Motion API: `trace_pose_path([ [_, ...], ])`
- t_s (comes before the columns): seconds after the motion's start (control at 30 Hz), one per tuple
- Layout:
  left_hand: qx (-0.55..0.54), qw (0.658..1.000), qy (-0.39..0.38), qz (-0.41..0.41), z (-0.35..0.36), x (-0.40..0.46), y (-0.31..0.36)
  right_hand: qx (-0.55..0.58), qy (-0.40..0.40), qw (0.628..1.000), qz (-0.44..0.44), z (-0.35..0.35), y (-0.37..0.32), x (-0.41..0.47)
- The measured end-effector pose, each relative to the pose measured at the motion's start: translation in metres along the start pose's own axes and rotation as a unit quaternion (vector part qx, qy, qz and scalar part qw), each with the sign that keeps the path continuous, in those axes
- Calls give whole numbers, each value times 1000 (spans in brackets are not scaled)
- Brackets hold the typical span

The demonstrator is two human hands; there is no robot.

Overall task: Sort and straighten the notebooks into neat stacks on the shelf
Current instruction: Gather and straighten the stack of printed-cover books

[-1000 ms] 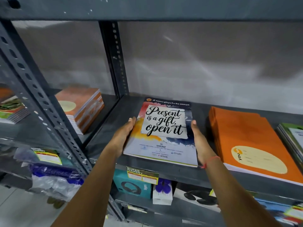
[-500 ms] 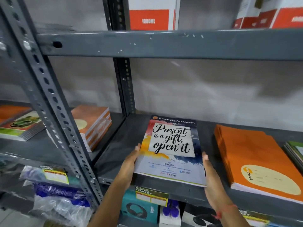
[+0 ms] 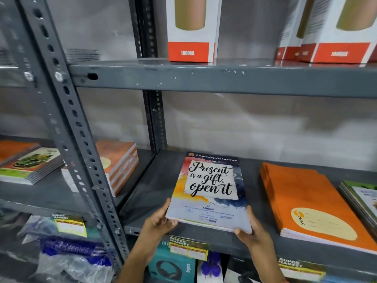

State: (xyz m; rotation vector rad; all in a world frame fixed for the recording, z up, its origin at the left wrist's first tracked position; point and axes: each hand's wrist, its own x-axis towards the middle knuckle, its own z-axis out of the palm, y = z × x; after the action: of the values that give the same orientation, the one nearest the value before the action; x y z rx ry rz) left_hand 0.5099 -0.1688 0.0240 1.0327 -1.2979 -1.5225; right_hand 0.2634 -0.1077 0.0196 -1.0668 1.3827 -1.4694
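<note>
A small stack of notebooks with a "Present is a gift, open it" cover [image 3: 210,190] lies on the grey metal shelf [image 3: 155,186]. My left hand [image 3: 158,221] grips its near left corner. My right hand [image 3: 252,231] holds the near right corner. To the right lies a stack of orange notebooks [image 3: 306,203], then a green-edged stack [image 3: 361,197] at the frame edge. Left of the upright post sits another orange stack [image 3: 120,160].
A perforated post [image 3: 67,123] stands at the left. Notebooks with green covers [image 3: 34,164] lie on the far-left shelf. White and red 1000ML boxes [image 3: 191,29] stand on the shelf above. Headphone boxes [image 3: 171,264] and plastic-wrapped packs [image 3: 67,254] fill the shelf below.
My view has tilted up, so the upper shelf and its boxes show. Both hands slid back from the notebook's sides to its near corners.
</note>
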Motion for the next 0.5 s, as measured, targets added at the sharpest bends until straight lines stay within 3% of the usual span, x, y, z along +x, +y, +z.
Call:
trace_pose_path([
  [0.5,-20,1000,17,5,-4,4,-5,-58,-11,998,3,-3,-5,-4],
])
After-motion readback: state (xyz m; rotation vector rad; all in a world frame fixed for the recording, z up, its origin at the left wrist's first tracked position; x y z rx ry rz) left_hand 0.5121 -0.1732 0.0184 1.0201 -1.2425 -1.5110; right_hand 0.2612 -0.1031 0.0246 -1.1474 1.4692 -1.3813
